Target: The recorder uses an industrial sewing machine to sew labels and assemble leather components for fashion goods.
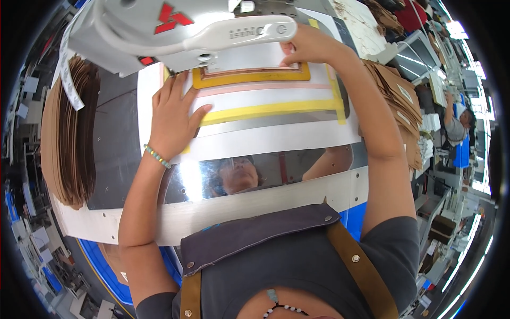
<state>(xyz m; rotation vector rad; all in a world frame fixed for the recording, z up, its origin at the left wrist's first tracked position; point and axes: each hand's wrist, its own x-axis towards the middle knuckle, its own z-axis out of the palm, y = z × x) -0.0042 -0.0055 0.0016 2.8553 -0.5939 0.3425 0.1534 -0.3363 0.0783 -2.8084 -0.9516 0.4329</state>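
My left hand [172,117] lies with fingers spread on the white sheet [234,139], beside the left end of a yellow frame [249,80]. Its fingertips reach under the edge of the machine head [133,40]. My right hand [313,48] is at the frame's far right end. Its thumb and fingers are bent together over the brown-edged inner part of the frame, and whatever they may hold is too small to make out. Some of these fingers are hidden behind the white bar lamp [239,34]. Yellow tape [271,111] and a pink strip [265,89] run across the sheet.
A thick stack of brown pieces [69,133] stands at the left edge of the table. More brown pieces [396,101] lie at the right, by a grey screen [417,56]. A shiny metal plate [287,170] is nearest me. Another person [459,127] works far right.
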